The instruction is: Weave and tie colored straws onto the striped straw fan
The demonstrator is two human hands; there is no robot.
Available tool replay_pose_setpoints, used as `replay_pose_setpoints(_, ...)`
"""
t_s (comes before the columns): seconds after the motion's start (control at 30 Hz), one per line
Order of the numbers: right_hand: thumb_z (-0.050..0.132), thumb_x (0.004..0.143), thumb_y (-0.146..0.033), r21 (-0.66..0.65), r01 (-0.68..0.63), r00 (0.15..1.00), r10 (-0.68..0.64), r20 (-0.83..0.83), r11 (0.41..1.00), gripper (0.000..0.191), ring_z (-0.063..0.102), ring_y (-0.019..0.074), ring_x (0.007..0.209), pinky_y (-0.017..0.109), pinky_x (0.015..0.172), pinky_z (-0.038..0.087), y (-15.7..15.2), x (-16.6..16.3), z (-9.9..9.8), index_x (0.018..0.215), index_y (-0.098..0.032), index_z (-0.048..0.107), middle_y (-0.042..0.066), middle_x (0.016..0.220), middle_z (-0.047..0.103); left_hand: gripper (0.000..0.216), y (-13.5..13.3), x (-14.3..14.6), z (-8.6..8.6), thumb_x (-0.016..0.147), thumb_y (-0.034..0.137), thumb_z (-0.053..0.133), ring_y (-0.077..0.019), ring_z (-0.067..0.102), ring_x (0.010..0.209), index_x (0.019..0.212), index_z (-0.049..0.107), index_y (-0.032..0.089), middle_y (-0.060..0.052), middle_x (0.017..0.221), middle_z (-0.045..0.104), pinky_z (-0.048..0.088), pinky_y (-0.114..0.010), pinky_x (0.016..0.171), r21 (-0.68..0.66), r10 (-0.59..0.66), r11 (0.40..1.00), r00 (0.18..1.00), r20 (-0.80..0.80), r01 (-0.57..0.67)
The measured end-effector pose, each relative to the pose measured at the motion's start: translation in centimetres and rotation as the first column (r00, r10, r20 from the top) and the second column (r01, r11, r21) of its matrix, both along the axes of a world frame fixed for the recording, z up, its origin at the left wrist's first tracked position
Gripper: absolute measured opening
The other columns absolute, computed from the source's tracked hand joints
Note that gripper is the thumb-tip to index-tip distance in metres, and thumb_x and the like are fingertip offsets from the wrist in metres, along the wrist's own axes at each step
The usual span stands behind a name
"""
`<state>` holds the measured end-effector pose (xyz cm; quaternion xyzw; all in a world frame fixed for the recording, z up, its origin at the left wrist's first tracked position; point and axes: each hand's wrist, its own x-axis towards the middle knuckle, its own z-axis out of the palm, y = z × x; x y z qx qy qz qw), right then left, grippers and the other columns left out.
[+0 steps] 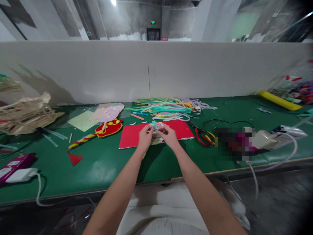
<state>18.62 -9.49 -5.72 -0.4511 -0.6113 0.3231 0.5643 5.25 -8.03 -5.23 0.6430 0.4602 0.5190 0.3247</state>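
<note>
My left hand (144, 137) and my right hand (168, 135) meet over a red sheet (129, 137) on the green table (102, 166). Both have their fingers pinched on a small craft piece of pastel pipe cleaners (156, 129), teal at its top and striped pink and green below. It hangs a little above the red sheet. Just behind the hands lies a loose pile of coloured pipe cleaners (166, 107).
A red and gold fan-shaped ornament with a striped cord and tassel (107, 128) lies left of the sheet. Straw-coloured sticks (24, 114) pile at the far left. Red and black cables (204, 136), a white glue gun (262, 138) and a white charger (21, 174) lie around. A white partition (156, 70) backs the table.
</note>
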Motion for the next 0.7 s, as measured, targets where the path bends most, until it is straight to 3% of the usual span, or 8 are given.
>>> replay_pose_setpoints(0.2, 0.061, 0.068, -0.038, -0.018, -0.014, 1.0, 0.014, -0.017, 1.0, 0.021, 0.06, 0.0169, 0.074, 0.029, 0.069, 0.047, 0.37, 0.05, -0.61, 0.076, -0.018, 0.062, 0.005, 0.078, 0.065, 0.021, 0.2, -0.25, -0.1, 0.077, 0.033, 0.048, -0.0098, 0.05, 0.062, 0.068, 0.054, 0.015, 0.001, 0.065, 0.054, 0.04, -0.02, 0.06, 0.003, -0.021, 1.0, 1.0, -0.017, 0.021)
replay_pose_setpoints(0.37, 0.061, 0.066, -0.041, -0.074, -0.007, 0.997, 0.013, 0.076, 0.997, 0.024, 0.056, 0.0137, 0.061, 0.028, 0.061, 0.046, 0.33, -0.02, -0.77, 0.075, -0.019, 0.064, 0.003, 0.073, 0.064, 0.022, -0.02, -0.3, 0.11, 0.078, 0.034, 0.047, -0.0105, 0.05, 0.063, 0.067, 0.054, 0.015, 0.001, 0.064, 0.054, 0.04, -0.021, 0.061, 0.016, 0.027, 1.0, 0.998, -0.052, -0.026)
replay_pose_setpoints(0.5, 0.06, 0.068, -0.039, -0.053, -0.005, 0.996, 0.01, 0.085, 0.999, 0.022, 0.055, 0.0138, 0.063, 0.027, 0.061, 0.046, 0.31, 0.07, -0.5, 0.072, -0.018, 0.065, 0.003, 0.072, 0.062, 0.028, -0.24, -0.12, 0.33, 0.081, 0.036, 0.04, -0.0108, 0.05, 0.063, 0.068, 0.053, 0.015, 0.0, 0.064, 0.054, 0.039, -0.021, 0.059, -0.029, -0.004, 1.0, 1.0, -0.019, 0.003)
replay_pose_setpoints(0.7, 0.062, 0.065, -0.037, -0.091, -0.013, 1.0, 0.013, 0.007, 0.996, 0.022, 0.057, 0.0156, 0.068, 0.029, 0.066, 0.047, 0.27, 0.25, -0.08, 0.073, -0.017, 0.064, 0.004, 0.075, 0.063, 0.018, -0.11, -0.11, 0.39, 0.073, 0.033, 0.053, -0.0087, 0.047, 0.061, 0.068, 0.051, 0.016, 0.002, 0.066, 0.05, 0.039, -0.018, 0.057, -0.044, -0.052, 0.998, 0.999, -0.004, 0.052)
